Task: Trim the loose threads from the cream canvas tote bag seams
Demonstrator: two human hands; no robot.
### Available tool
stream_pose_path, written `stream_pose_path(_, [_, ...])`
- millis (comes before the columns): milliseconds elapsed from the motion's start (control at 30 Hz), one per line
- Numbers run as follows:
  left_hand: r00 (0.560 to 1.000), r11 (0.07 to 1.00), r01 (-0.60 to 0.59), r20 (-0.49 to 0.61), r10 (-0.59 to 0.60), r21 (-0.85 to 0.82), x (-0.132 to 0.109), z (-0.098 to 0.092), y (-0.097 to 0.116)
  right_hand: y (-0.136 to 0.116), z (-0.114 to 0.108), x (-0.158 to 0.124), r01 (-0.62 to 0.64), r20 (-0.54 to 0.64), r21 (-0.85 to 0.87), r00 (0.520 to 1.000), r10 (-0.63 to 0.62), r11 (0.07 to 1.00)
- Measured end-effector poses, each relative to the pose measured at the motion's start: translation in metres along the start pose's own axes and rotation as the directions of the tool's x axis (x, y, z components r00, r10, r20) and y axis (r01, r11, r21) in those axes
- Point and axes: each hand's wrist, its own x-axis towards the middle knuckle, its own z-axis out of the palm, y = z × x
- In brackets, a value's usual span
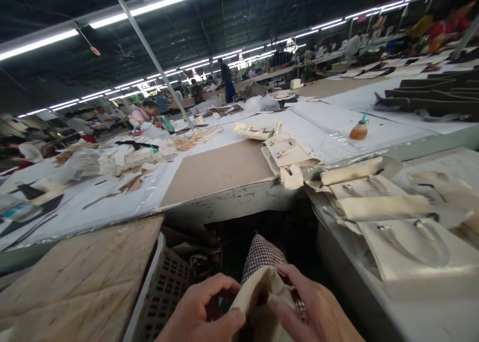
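Observation:
Both my hands are low at the bottom middle of the head view, closed on one cream fabric piece (258,294) with a black-and-white checked lining (262,252). My left hand (204,312) pinches its left edge with thumb and curled fingers. My right hand (310,307) grips its right side, fingers folded over the cloth. The piece sits in the gap between the tables, above a dark space.
A white plastic crate (164,287) stands left of my hands beside a wooden board (82,272). Cream bag parts (374,202) are stacked on the right table. An orange glue bottle (359,130) stands further back. Other people work at distant tables.

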Motion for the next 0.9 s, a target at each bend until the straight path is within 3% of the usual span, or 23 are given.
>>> stream_pose_path(167, [0.999, 0.992, -0.045, -0.014, 0.047, 0.115, 0.003, -0.003, 0.006, 0.009, 0.014, -0.013, 0.083, -0.033, -0.093, 0.996, -0.086, 0.992])
stream_pose_path(300, [0.998, 0.993, -0.051, 0.039, 0.047, 0.108, 0.003, -0.003, 0.01, 0.009, 0.015, -0.016, 0.094, -0.051, -0.107, 0.994, -0.1, 0.99])
stream_pose_path(500, [0.997, 0.987, -0.058, 0.052, 0.051, 0.147, 0.004, 0.005, 0.007, 0.003, 0.006, -0.017, 0.031, -0.014, -0.139, 0.999, -0.034, 0.99])
stream_pose_path(700, [0.998, 0.985, -0.068, 0.026, 0.064, 0.158, 0.012, 0.007, 0.008, 0.005, 0.008, -0.036, -0.123, 0.01, -0.191, 0.992, 0.127, 0.974])
stream_pose_path(800, [0.992, 0.978, -0.116, 0.077, 0.103, 0.175, 0.017, 0.007, 0.013, 0.003, 0.01, -0.039, -0.122, 0.015, -0.231, 0.992, 0.129, 0.965])
stream_pose_path(900, [0.97, 0.946, -0.241, 0.068, 0.232, 0.215, 0.027, 0.006, 0.017, -0.002, 0.008, -0.036, -0.042, 0.01, -0.218, 0.999, 0.045, 0.975])
